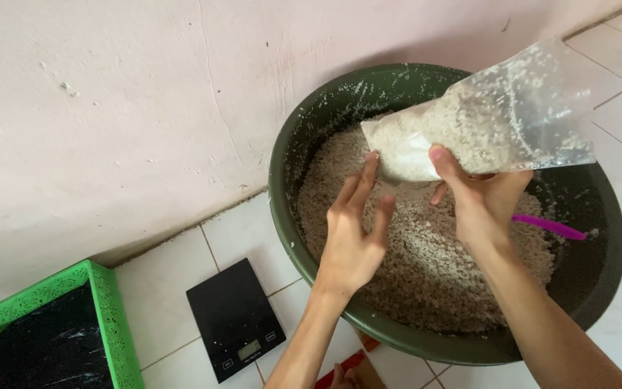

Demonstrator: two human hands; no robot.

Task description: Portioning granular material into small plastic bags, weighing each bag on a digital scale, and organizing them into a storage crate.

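Observation:
A clear plastic bag [484, 126] partly filled with pale grain lies tilted over a large dark green basin [289, 173]. My right hand [480, 198] grips the bag from below, thumb pressed on its lower end. My left hand [354, 230] is beside it with fingers spread, fingertips touching the bag's left corner. The basin holds a wide heap of the same pale grain [426, 266]. A purple plastic handle [548, 227] sticks out of the grain behind my right hand.
A black digital kitchen scale [235, 317] lies on the white tiled floor [250, 234] left of the basin. A green perforated crate [106, 310] with dark contents stands at the bottom left. A pink wall [109, 108] runs behind everything.

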